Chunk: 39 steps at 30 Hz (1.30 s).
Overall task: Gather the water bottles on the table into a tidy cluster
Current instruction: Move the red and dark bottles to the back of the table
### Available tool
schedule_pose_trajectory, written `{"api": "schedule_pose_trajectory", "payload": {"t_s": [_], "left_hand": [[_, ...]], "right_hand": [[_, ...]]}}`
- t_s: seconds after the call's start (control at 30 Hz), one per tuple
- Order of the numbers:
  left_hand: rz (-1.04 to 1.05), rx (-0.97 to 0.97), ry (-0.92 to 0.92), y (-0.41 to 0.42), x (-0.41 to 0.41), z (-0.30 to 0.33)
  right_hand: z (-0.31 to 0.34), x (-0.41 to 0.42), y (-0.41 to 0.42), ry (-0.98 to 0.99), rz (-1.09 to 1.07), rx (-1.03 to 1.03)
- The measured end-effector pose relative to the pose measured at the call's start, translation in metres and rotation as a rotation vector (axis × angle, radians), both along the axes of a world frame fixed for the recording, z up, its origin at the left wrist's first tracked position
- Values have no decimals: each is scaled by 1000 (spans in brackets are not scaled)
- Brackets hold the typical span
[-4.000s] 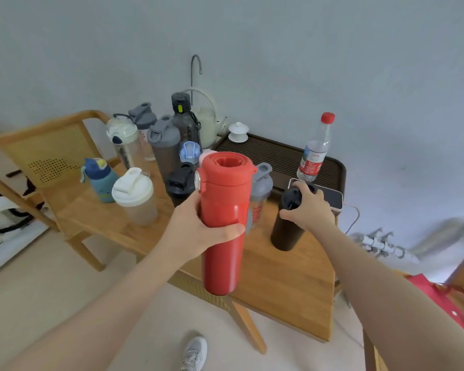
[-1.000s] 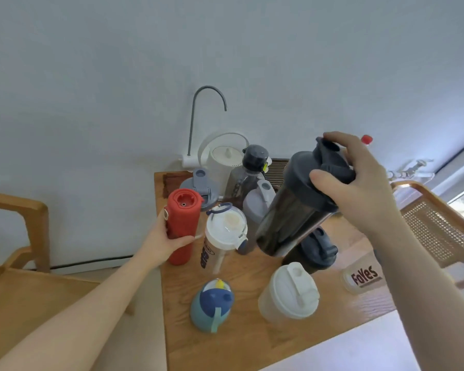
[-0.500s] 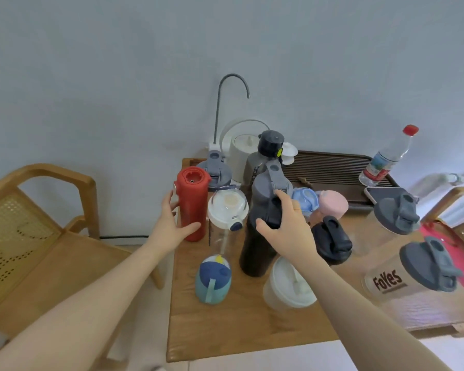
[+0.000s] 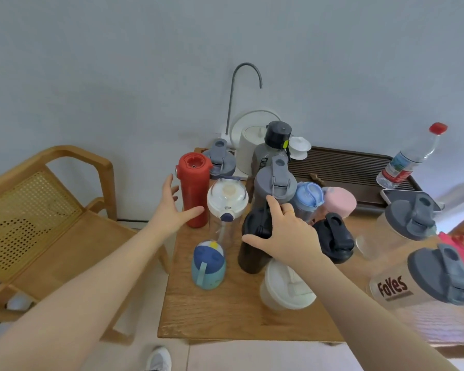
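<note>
black shaker [image 4: 252, 250]: upright on table [image 4: 225, 311], mid-cluster, in front of grey shaker [image 4: 275, 184], left of black-lid bottle [image 4: 335, 238]
right hand [image 4: 284, 234]: draped over black shaker's lid, thumb on its near-left side, fingers curled over top; loose grip on it, not lifted
red bottle [image 4: 194, 188]: upright near table's left edge, back-left of cluster
left hand [image 4: 172, 210]: fingers spread, thumb tip touching red bottle's lower side, other fingers apart from it; open, holding nothing
white-lid clear bottle [image 4: 227, 202]: just right of red bottle, between it and black shaker
blue kid's bottle [image 4: 209, 263]: front-left, near black shaker, apart from it
white shaker [image 4: 284, 290]: front, partly hidden under right forearm
light-blue lid [image 4: 310, 195] and pink lid [image 4: 338, 202]: side by side behind right hand
tall grey bottle [image 4: 275, 145]: back of cluster, black cap
grey-lid bottle [image 4: 220, 162]: behind red bottle
FoYes shaker [image 4: 418, 279]: far right, tilted-looking from lens, apart from cluster
clear shaker [image 4: 397, 226]: right, grey lid, apart from cluster
plastic bottle [image 4: 410, 159]: red cap, on dark tray [image 4: 346, 167], well apart
phone [image 4: 402, 196]: by the tray's right end
kettle [image 4: 248, 145]: back, under spout [image 4: 243, 87]
chair [image 4: 46, 210]: left of table
</note>
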State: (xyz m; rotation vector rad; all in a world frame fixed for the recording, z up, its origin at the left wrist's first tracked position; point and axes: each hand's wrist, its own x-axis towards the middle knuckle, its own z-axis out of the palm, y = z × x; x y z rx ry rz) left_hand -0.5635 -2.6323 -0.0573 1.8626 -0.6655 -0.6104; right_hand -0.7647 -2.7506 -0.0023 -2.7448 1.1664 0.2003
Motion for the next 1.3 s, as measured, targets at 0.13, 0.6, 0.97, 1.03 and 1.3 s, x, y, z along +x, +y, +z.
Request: {"api": "schedule_pose_trajectory", "payload": {"t_s": [0.13, 0.6, 0.97, 1.03, 1.3], "left_hand": [[16, -27, -92, 0, 10, 12], [-221, -167, -277, -67, 104, 80], [-513, -272, -85, -143, 132, 100], [-555, -280, -153, -155, 133, 104], [-446, -376, -313, -160, 154, 111]], "right_hand": [[38, 2, -8, -276, -38, -190], [48, 137, -156, -291, -203, 117], [116, 166, -135, -635, -118, -170], [139, 171, -126, -716, -56, -203], [157, 217, -92, -858, 98, -109]]}}
